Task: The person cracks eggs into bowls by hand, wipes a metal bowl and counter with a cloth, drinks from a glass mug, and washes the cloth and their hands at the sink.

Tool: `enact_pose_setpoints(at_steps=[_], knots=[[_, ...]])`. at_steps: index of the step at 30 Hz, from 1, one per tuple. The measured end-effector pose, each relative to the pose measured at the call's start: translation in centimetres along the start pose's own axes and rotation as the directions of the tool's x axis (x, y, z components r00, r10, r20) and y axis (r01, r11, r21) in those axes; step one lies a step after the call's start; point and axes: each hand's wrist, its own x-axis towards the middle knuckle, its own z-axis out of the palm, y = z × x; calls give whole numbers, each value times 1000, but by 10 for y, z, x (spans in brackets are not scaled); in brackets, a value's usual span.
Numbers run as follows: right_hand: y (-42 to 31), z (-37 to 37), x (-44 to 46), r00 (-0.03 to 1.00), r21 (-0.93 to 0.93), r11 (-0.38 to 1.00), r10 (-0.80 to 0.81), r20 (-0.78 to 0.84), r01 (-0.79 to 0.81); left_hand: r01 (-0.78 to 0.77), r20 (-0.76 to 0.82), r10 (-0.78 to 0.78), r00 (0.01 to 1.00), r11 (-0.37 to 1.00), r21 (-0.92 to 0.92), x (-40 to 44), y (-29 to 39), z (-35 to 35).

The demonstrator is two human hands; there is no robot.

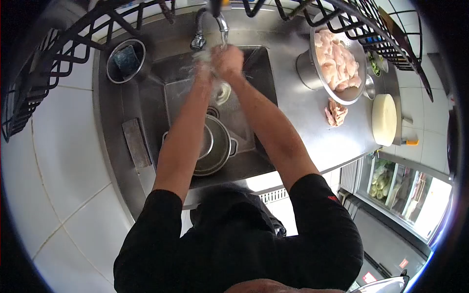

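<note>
Both hands are together over the steel sink, under the faucet [223,27]. My right hand [228,59] is closed right below the spout, and what it holds, if anything, is hidden. My left hand [203,64] is smeared by motion beside it, with a pale greenish-white blur and splashes around it, and its fingers cannot be made out. Just below the hands a whitish curved shape [223,93] shows, too blurred to name. Lower in the sink [244,128] stands a metal pot [222,158] with a smaller round metal vessel in it, partly behind my left forearm.
A metal bowl with a dark scouring pad [127,61] stands at the left. A sharpening stone [136,142] lies on the left ledge. On the right counter are a colander [351,100] of raw chicken pieces, some meat scraps [336,113] and a round board [384,120]. A black rack [141,14] hangs above.
</note>
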Motion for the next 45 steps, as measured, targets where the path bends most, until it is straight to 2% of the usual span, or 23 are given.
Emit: enact_pose_setpoints(at_steps=[1, 3, 8, 10, 13, 16, 18, 21, 22, 23, 25, 27, 29, 30, 31, 32, 33, 34, 35, 37, 38, 41, 45], knots=[[6, -12, 6, 999, 240, 971, 29, -44, -17, 37, -48, -39, 998, 998, -42, -1, -2, 3], [-1, -13, -11, 999, 73, 997, 23, 23, -24, 124, -131, -140, 981, 985, -123, -2, -7, 6], [34, 12, -8, 994, 22, 994, -106, -40, 107, 237, -318, -67, 946, 811, 534, 3, 4, 26], [48, 15, 20, 992, -6, 1000, 10, 129, -9, 275, -261, -129, 957, 696, 663, -19, 32, 43], [33, -55, 48, 897, -250, 933, -135, 421, 258, 211, -113, -185, 976, 700, 682, -19, 43, 11], [39, -96, 77, 800, 302, 908, -403, 443, 290, 31, 101, -209, 973, 548, 836, -3, 37, -39], [28, -126, 72, 844, 710, 679, -260, 468, -184, 118, 91, -237, 967, 737, 666, -14, 48, -44], [41, -98, 52, 849, 794, 356, -2, 528, -493, 299, 149, -317, 937, 945, 130, -35, 36, -39], [66, -42, 50, 811, 812, 324, -178, 557, -486, 356, 203, -332, 921, 930, -94, -32, 26, -32], [88, 27, 58, 879, 582, 763, -40, 475, -280, 324, 171, -296, 940, 930, -171, -26, 19, -25], [23, 22, -9, 941, 239, 970, -112, 321, 34, 259, 80, -246, 966, 909, -328, -15, -8, -25], [-8, 9, -36, 954, 36, 993, -120, 273, 115, 263, 441, 162, 883, 607, -750, 21, -51, -50], [1, -7, -18, 938, 61, 996, -75, 337, 58, 162, -77, -173, 982, 979, -126, -11, -9, -27], [2, -10, -15, 963, 101, 985, 115, 244, -143, 261, -215, -266, 940, 964, -51, -5, -11, -15], [2, -1, -21, 983, 29, 999, 34, 179, -40, 146, -172, -61, 983, 826, 544, 9, -16, -22], [3, 16, -33, 991, -60, 996, -54, 124, 61, -18, -17, 88, 996, 378, 926, 31, -34, -43], [5, 14, -31, 986, -124, 988, -74, 152, 93, -161, 191, 130, 973, -213, 964, 52, -53, -64], [8, 13, -30, 979, -185, 974, -94, 179, 127, -208, 260, 86, 962, -387, 898, 48, -57, -74], [26, 9, -21, 949, 117, 993, -22, 315, -15, -253, 327, 41, 944, -544, 800, 45, -61, -84], [62, -3, 17, 834, 590, 722, -32, 551, -362, -273, 277, 30, 961, -88, 958, 30, -35, -62], [57, -26, 25, 682, 384, 843, -28, 731, -378, -250, 252, 7, 968, 161, 955, 16, -23, -49], [29, -85, 36, 672, 144, 981, -18, 740, -131, -58, 204, -90, 975, 781, 621, -15, -1, -28], [-9, -144, 43, 786, 169, 984, -149, 601, 58, -197, 261, -390, 883, 195, 961, -23, 11, -59]])
